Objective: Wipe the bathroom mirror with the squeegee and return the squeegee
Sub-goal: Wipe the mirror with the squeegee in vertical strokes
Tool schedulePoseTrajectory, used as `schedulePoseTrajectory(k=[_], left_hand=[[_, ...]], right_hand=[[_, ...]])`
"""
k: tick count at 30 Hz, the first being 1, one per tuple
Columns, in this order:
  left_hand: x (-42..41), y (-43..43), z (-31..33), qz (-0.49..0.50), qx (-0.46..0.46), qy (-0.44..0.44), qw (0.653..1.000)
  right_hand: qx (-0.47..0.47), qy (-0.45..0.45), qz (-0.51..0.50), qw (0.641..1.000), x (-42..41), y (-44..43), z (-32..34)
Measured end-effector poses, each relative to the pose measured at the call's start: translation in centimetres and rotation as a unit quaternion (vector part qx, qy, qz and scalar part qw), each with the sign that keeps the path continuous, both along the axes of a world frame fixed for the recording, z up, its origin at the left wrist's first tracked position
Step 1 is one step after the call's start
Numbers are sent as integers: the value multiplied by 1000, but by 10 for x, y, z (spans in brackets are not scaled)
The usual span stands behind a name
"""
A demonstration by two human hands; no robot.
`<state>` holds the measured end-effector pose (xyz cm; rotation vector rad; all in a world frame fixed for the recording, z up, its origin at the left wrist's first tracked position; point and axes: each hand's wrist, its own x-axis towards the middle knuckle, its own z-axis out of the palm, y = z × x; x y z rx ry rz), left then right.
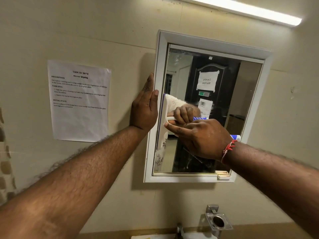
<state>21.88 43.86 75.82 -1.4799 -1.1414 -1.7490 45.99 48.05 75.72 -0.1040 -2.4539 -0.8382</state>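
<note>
Right hand [200, 137] grips the squeegee [164, 109] handle, fingers curled round it | squeegee blade stands upright on the mirror [248, 94] glass, at its left edge | left hand [145, 107] lies flat, fingers straight, against the mirror's left frame

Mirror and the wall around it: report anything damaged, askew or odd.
Nothing looks broken. The mirror glass carries whitish smears near its middle and in its top left corner. The paper notice beside it is wrinkled. Brown specks dot the wall above.
</note>
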Motion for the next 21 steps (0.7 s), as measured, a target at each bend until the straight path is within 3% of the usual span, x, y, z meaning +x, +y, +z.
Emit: schedulePoseTrajectory(k=[21], left_hand=[[4,-5,1,8,-6,-6,1000]], right_hand=[[-17,13,1,1000,26,17,3]])
